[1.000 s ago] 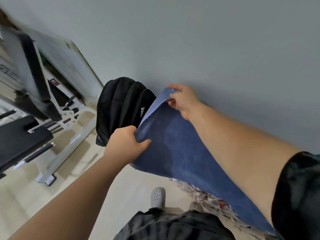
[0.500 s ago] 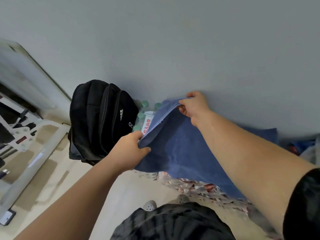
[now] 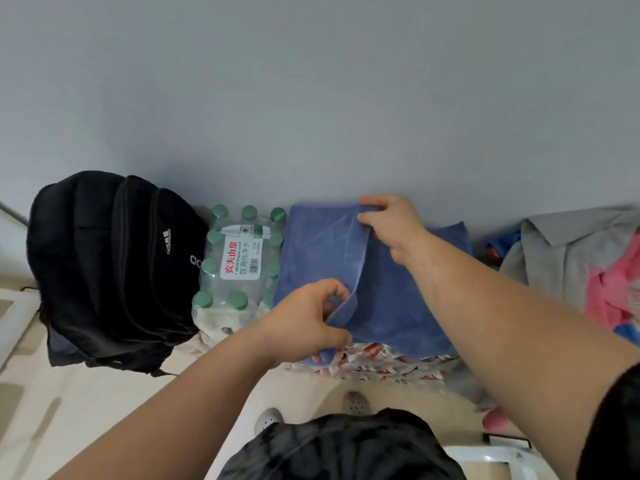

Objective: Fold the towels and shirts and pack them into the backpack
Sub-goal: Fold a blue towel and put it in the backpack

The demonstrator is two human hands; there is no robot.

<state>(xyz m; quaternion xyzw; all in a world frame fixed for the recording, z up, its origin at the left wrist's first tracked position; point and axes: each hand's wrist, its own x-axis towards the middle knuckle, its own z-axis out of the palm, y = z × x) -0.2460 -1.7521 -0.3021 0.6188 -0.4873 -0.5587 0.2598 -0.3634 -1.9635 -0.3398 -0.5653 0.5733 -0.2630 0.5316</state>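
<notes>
Two pinch grips | left hand (image 3: 304, 323): blue towel (image 3: 391, 306) fold, near end | right hand (image 3: 391, 226): far end

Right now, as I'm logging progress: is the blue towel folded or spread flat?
Mid-fold: left hand and right hand pinch a raised edge of the blue towel over its flat part.

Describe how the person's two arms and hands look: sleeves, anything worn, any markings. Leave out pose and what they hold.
Both the left hand and the right hand are bare: no gloves, rings or watch show. Both forearms are uncovered. Only the right arm shows a sleeve, short and black, faintly mottled.
</notes>
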